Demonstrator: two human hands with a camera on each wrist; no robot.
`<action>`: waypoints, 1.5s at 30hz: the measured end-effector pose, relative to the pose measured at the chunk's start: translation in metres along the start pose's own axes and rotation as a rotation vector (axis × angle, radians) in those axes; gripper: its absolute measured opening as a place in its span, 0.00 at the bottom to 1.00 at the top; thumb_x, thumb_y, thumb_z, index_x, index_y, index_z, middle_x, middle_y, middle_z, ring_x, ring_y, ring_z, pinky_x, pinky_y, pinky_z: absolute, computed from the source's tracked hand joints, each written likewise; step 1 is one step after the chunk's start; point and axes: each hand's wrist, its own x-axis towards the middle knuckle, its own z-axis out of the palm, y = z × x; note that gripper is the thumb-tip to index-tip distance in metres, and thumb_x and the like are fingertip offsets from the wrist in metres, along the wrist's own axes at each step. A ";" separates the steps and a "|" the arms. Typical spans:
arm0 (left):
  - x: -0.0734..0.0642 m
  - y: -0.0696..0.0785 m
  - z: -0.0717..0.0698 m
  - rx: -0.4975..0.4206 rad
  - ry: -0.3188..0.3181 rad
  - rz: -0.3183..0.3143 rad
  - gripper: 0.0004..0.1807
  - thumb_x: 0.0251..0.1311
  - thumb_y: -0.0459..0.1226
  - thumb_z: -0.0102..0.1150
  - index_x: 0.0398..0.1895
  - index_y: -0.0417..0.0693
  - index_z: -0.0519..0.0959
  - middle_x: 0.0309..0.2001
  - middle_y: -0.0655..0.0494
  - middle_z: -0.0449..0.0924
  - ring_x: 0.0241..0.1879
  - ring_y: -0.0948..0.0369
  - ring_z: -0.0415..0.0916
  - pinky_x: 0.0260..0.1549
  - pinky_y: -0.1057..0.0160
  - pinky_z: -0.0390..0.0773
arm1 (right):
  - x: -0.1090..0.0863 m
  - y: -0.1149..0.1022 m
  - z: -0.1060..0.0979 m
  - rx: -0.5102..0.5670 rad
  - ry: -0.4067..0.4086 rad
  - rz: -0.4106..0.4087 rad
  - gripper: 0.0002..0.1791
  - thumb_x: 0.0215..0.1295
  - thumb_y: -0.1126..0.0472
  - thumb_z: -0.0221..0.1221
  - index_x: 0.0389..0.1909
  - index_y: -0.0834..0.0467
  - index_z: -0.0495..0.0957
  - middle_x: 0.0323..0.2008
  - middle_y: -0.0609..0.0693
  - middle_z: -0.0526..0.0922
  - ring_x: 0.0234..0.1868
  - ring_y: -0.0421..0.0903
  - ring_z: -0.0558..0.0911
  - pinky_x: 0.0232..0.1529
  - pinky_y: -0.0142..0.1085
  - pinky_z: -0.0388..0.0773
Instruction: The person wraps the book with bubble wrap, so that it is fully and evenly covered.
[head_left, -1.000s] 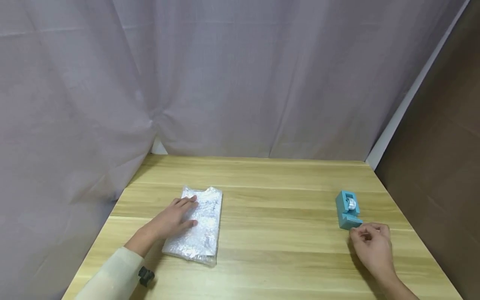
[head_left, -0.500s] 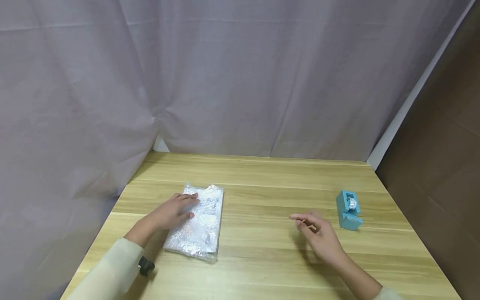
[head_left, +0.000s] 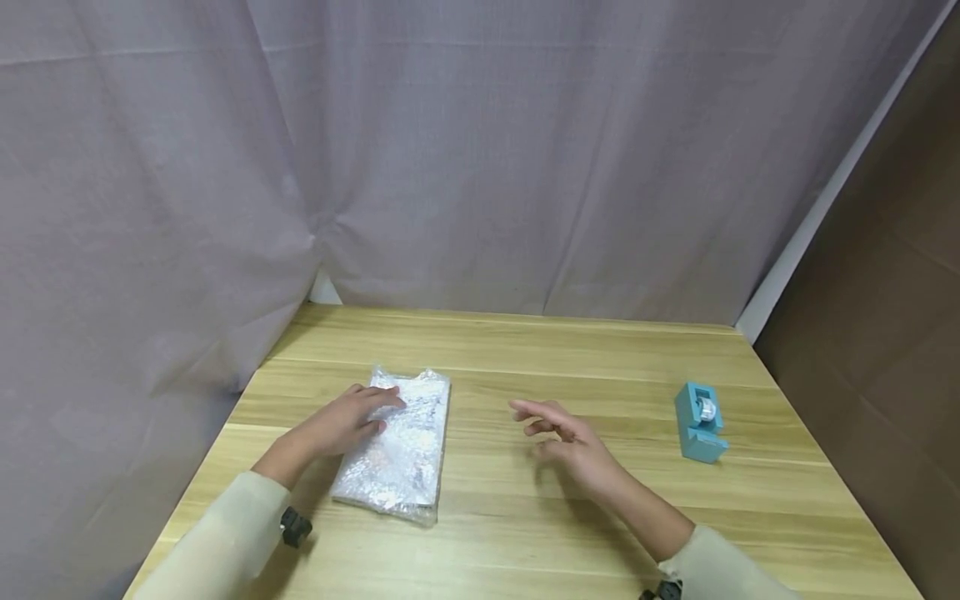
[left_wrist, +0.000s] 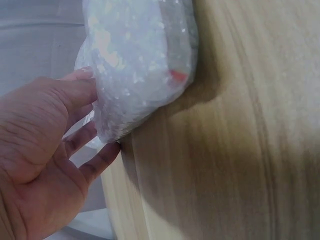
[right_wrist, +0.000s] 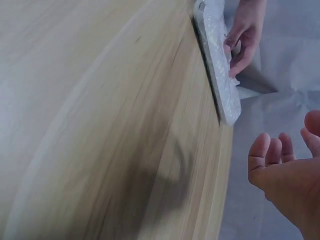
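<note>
A flat rectangular package in bubble wrap [head_left: 411, 454] lies on the wooden table, left of centre. My left hand [head_left: 343, 425] rests on its left side, fingers spread. In the left wrist view, the thumb and fingers touch the wrapped edge, and a small red patch shows through the plastic near one corner. My right hand [head_left: 573, 446] hovers over the table to the right of the package, fingers apart and slightly bent. Whether anything thin clings to its fingertips cannot be told. Beyond it at the right stands a blue tape dispenser [head_left: 701, 425] with a roll of clear tape.
The wooden table [head_left: 525, 542] extends around these things. A grey curtain [head_left: 480, 167] hangs behind it and at the left. A brown panel [head_left: 885, 333] borders the right side. Small black devices sit at both wrists.
My right hand has moved left from beside the tape dispenser towards the package, and its pinched fingers have spread. The left hand has stayed on the package.
</note>
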 end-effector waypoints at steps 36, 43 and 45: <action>-0.001 -0.009 -0.009 -0.013 -0.027 0.003 0.31 0.69 0.20 0.56 0.70 0.52 0.84 0.77 0.42 0.77 0.73 0.36 0.76 0.74 0.28 0.71 | 0.091 0.007 0.131 -0.175 -0.359 -0.029 0.57 0.64 0.66 0.64 0.92 0.48 0.48 0.81 0.48 0.75 0.86 0.53 0.66 0.85 0.60 0.65; -0.001 -0.009 -0.010 -0.079 -0.065 -0.077 0.27 0.79 0.26 0.50 0.74 0.53 0.82 0.81 0.47 0.73 0.74 0.37 0.72 0.75 0.27 0.70 | 0.099 0.016 0.142 -0.375 -0.363 -0.050 0.57 0.60 0.59 0.67 0.90 0.51 0.53 0.79 0.46 0.77 0.82 0.53 0.66 0.88 0.61 0.56; -0.001 -0.009 -0.010 -0.119 -0.076 -0.113 0.25 0.83 0.30 0.47 0.74 0.54 0.82 0.82 0.48 0.72 0.75 0.38 0.70 0.75 0.25 0.68 | 0.102 0.017 0.145 -0.412 -0.357 -0.062 0.57 0.60 0.57 0.68 0.91 0.49 0.53 0.78 0.47 0.77 0.80 0.53 0.67 0.88 0.61 0.53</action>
